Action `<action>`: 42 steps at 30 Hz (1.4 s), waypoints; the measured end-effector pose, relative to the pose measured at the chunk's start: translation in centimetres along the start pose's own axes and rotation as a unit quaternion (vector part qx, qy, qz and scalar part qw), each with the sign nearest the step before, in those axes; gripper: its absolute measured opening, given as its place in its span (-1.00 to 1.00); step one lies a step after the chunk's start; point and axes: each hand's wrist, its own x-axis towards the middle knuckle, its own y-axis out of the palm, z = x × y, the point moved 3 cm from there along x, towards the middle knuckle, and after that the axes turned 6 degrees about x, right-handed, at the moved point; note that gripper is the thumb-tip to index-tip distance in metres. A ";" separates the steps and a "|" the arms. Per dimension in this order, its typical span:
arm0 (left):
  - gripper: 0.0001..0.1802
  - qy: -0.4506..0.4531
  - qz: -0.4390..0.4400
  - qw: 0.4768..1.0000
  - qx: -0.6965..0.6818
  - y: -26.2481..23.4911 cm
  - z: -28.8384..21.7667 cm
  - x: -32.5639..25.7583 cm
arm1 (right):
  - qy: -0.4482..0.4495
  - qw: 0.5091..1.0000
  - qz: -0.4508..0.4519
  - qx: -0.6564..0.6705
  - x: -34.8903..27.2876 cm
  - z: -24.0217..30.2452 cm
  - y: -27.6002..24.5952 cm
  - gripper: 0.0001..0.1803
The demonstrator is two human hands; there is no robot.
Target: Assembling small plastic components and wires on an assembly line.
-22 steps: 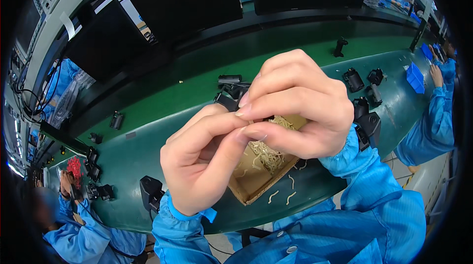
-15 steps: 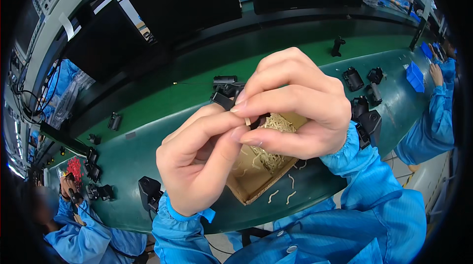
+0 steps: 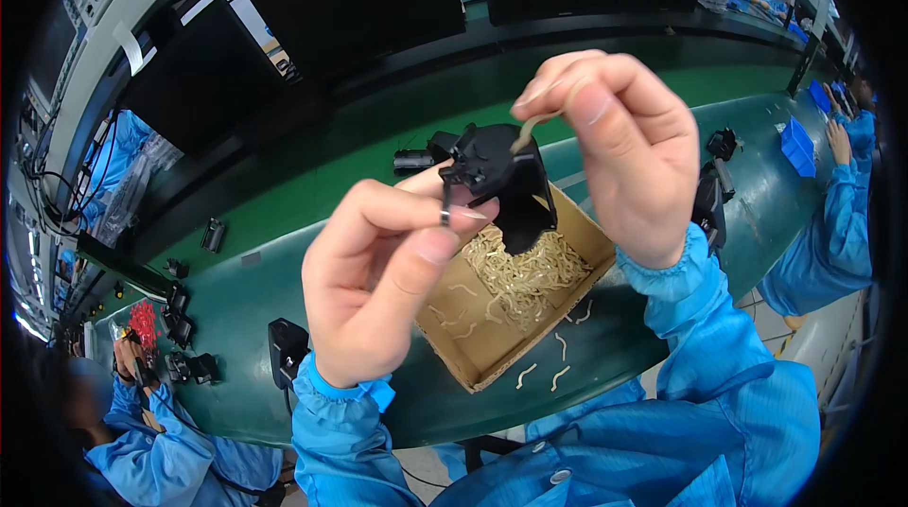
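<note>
Above an open cardboard box, my left hand (image 3: 364, 285) is closed on a black plastic housing (image 3: 501, 152), gripping its left side between thumb and fingers. The housing is tilted, with a rounded top and a curved wall hanging below. Higher up and to the right, my right hand (image 3: 643, 152) pinches one end of a thin beige wavy strip (image 3: 526, 133). The strip's other end reaches the top of the housing; whether it is fixed there I cannot tell. Many similar strips (image 3: 534, 285) lie heaped inside the cardboard box (image 3: 522, 360).
A few loose strips (image 3: 558, 376) lie on the green table near the box. Black plastic parts (image 3: 412, 161) stand behind my left hand, with another black device (image 3: 287, 352) to its left. Co-workers sit at both sides; a blue bin (image 3: 797, 148) is at the right.
My hands have moved apart: the right one has gone up and right, with the beige strip showing between its fingers. The black housing now shows fully in my left hand.
</note>
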 end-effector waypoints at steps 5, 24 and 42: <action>-0.91 0.006 0.019 1.000 -0.009 -0.8 -0.1 0.5 | 0.002 0.998 0.037 -0.047 0.6 1.2 -1.0 -0.83; -0.51 0.017 -0.067 0.998 0.007 -0.7 0.5 0.6 | 0.014 0.977 0.122 -0.173 -0.3 0.4 1.1 -0.73; -0.54 0.087 -0.063 0.988 0.114 0.4 0.1 0.1 | -0.029 0.985 0.092 -0.142 -0.6 0.5 1.3 -0.87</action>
